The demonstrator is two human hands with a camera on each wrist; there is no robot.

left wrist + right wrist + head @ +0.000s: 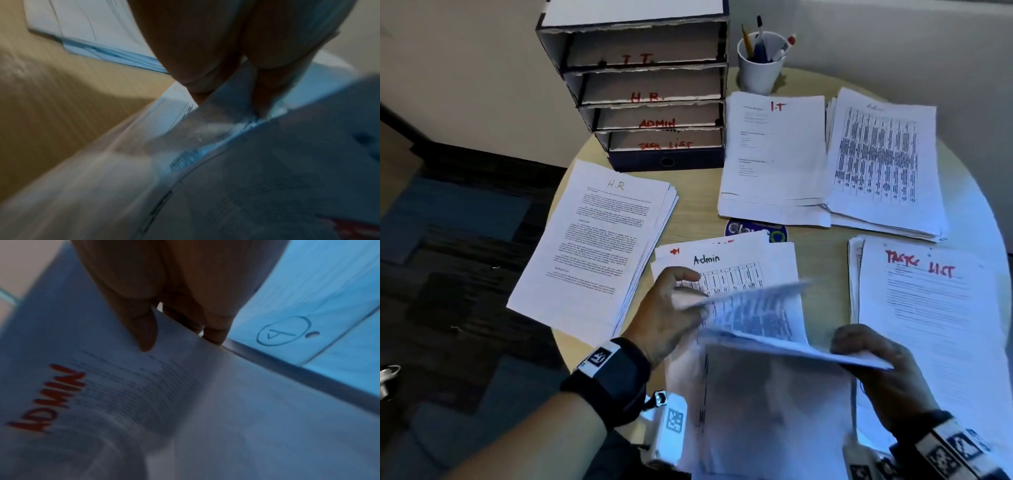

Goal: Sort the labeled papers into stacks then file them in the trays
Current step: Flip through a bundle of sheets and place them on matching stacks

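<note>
Lifting the Admin sheet (756,315) off the unsorted pile (774,411): left hand (671,315) and right hand (876,363) both pinch its edges (blurry); carry it flat to the far-right Admin stack (880,164).

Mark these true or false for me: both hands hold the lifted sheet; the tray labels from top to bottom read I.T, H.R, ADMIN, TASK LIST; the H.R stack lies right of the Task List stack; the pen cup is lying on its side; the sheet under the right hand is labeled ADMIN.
1. Both the left hand and right hand hold the lifted sheet. True.
2. The tray unit reads I.T, H.R, ADMIN, TASK LIST from the top down. True.
3. The H.R stack lies right of the Task List stack. False: it lies left.
4. The pen cup is on its side. False: it stands upright.
5. The sheet under the right hand reads ADMIN. True.
</note>
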